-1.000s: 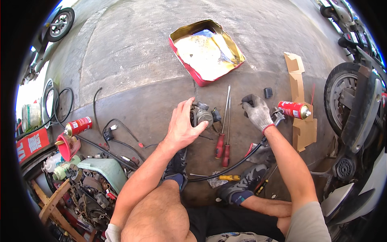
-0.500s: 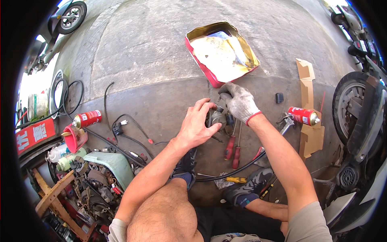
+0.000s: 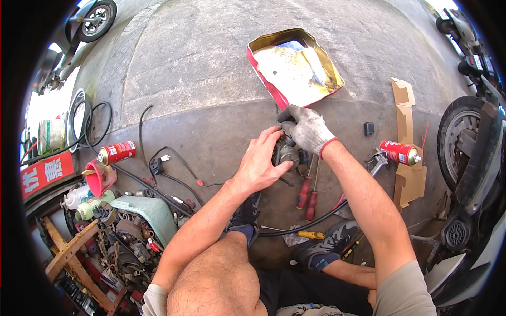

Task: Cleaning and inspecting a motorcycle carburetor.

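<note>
My bare left hand (image 3: pixel 260 160) grips a round grey metal part (image 3: pixel 288 155), resembling a carburetor, above the concrete floor. My right hand (image 3: pixel 305 127), in a grey glove with red cuff, is closed at the part's upper edge; whatever lies between its fingertips is hidden. Under them lie two red-handled screwdrivers (image 3: pixel 304 192). A yellow-handled screwdriver (image 3: pixel 311 234) is near my shoe. Beyond my hands stands a red-sided metal tray (image 3: pixel 255 68) with stained white lining. To the right lie a hose-fitted metal tool (image 3: pixel 378 163) and a small black plastic piece (image 3: pixel 369 128).
Spray cans (image 3: pixel 116 152) (image 3: pixel 398 152) lie either side. Flattened cardboard (image 3: pixel 408 184) lies right, beside a scooter wheel (image 3: pixel 457 142). Cables (image 3: pixel 174 179), a pink funnel (image 3: pixel 97 181) and a green tub (image 3: pixel 155 216) of greasy parts are left. More two-wheelers (image 3: pixel 92 21) stand at the edges.
My gloved right hand has moved left and up from beside the spray can onto the top of the metal part. My left hand still holds the part; the view has shifted slightly.
</note>
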Demonstrator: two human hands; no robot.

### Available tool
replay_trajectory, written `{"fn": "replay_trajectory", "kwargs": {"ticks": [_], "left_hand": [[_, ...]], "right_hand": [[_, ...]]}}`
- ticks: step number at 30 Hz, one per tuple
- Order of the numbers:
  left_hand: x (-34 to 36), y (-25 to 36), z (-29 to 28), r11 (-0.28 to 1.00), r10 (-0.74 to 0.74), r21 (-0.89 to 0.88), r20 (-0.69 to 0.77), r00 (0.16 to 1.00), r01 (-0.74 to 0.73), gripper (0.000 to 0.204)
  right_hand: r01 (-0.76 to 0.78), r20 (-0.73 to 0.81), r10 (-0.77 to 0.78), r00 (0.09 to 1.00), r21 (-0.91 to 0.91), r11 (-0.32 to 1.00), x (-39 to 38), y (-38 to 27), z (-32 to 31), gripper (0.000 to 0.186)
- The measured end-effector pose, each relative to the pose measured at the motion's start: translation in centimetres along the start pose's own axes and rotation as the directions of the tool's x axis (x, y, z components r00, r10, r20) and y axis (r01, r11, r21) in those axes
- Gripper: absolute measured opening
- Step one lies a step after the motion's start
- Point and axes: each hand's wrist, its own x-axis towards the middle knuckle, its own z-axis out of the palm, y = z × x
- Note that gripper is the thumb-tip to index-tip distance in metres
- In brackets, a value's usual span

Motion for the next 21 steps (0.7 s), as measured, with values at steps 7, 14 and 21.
{"fn": "replay_trajectory", "kwargs": {"ticks": [7,14,21], "left_hand": [[0.2,-0.6,0.2,1.000,0.006,-0.011,-0.011,1.000,-0.006,0.083],[0.1,-1.0,0.0,1.000,0.003,-0.023,-0.046,0.999,-0.004,0.088],[0.1,-1.4,0.0,0.998,-0.027,-0.059,-0.056,0.998,0.024,0.090]], "right_hand": [[0.127,-0.044,-0.127,0.991,-0.001,0.992,0.5,0.6,1.1,0.025],[0.012,-0.053,-0.011,0.999,0.020,1.000,0.0,-0.3,0.6,0.025],[-0.099,-0.049,0.117,0.992,0.283,0.954,0.0,0.7,0.6,0.020]]}}
